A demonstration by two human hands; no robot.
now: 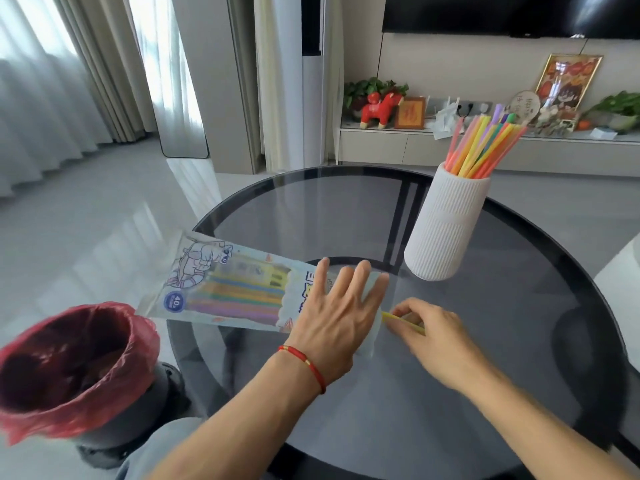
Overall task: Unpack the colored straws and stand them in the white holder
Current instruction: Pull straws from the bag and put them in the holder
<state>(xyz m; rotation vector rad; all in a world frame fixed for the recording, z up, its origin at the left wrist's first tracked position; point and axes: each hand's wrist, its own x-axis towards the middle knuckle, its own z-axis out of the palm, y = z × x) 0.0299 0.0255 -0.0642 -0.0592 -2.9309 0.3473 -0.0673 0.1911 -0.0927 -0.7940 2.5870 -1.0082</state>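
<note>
A printed plastic straw packet [228, 289] lies flat on the dark glass table [485, 375], with several colored straws still showing through it. My left hand [341, 306] presses flat on the packet's open right end, fingers straight and spread. Just to its right, my right hand [427, 329] pinches a yellow straw [398, 319] that sticks out of the packet's mouth. A white ribbed holder [446, 225] stands upright at the back right of the table, apart from both hands. Several colored straws [485, 147] lean in it, fanned to the right.
A bin lined with a red bag [69, 362] stands on the floor beside the table's left edge. Behind the table runs a low cabinet [415, 147] with ornaments and plants. A white seat edge [620, 271] shows at the far right.
</note>
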